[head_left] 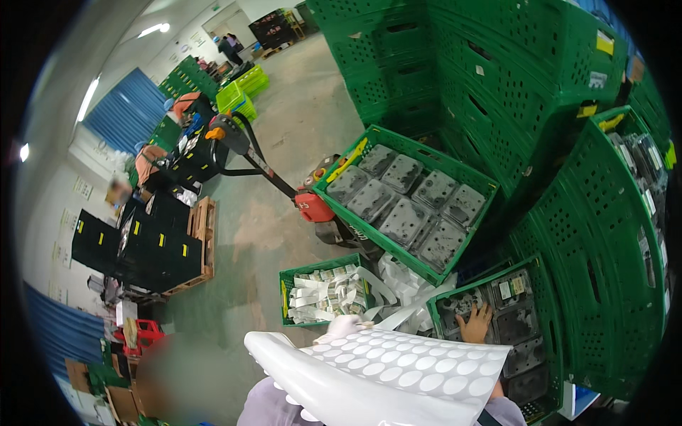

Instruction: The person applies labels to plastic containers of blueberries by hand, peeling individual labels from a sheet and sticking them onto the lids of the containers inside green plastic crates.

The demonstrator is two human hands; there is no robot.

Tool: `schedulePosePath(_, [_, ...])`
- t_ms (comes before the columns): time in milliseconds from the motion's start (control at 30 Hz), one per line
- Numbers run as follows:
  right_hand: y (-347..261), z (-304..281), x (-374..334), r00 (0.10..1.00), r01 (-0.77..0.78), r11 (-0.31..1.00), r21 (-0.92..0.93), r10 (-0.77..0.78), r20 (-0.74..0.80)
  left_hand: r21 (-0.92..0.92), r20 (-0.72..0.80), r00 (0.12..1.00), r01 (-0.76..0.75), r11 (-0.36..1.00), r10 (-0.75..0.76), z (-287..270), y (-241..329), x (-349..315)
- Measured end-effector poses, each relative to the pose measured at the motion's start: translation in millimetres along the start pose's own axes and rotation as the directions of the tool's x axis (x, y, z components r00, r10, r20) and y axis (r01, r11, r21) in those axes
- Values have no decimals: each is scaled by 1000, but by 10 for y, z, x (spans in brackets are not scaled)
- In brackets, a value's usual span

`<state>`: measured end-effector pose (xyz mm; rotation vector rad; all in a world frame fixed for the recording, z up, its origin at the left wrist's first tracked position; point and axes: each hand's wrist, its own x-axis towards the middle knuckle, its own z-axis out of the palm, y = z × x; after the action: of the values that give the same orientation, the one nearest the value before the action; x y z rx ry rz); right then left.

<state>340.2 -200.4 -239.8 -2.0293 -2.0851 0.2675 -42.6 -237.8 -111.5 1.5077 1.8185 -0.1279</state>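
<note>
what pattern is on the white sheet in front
The white sheet shows rows of white dots on a greyish ground, in the head view.

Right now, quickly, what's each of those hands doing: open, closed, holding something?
Left hand: at the white sticker sheet, partly hidden; its grip cannot be told.
Right hand: open, spread over a container in the green crate.

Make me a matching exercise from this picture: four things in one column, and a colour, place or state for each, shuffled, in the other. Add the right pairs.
Things:
1. Right hand
2. Dotted sheet
3. Pallet truck
4. Small crate

Descriptions:
A. Red and black
B. Filled with small pale pieces and white strips
C. Spread over dark packs
D. White, with rows of round spots

Right pairs: 1-C; 2-D; 3-A; 4-B
</note>
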Motion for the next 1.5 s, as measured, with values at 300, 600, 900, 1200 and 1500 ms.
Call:
schedulePosePath(300, [84,154,-41,998,-62,981,184,60,14,-1,-55,938,-344,939,343,15,793,-1])
schedulePosePath(600, [-406,-814,-141,886,-399,246,883,-145,441,-617,12,822,-442,651,570,128,1305,-55])
schedulePosePath(900, [-768,-1767,-354,994,-76,649,757,-12,110,-524,-91,844,-492,695,528,207,2055,1])
schedulePosePath(1200, [1519,-2025,-224,782,-623,756,200,601,164,-261,369,849,-297,919,379,320,2098,78])
schedulePosePath(1500, [1743,-672,119,841,-441,897,-12,418,342,-487,558,745,-64,871,366,418,2235,-100])
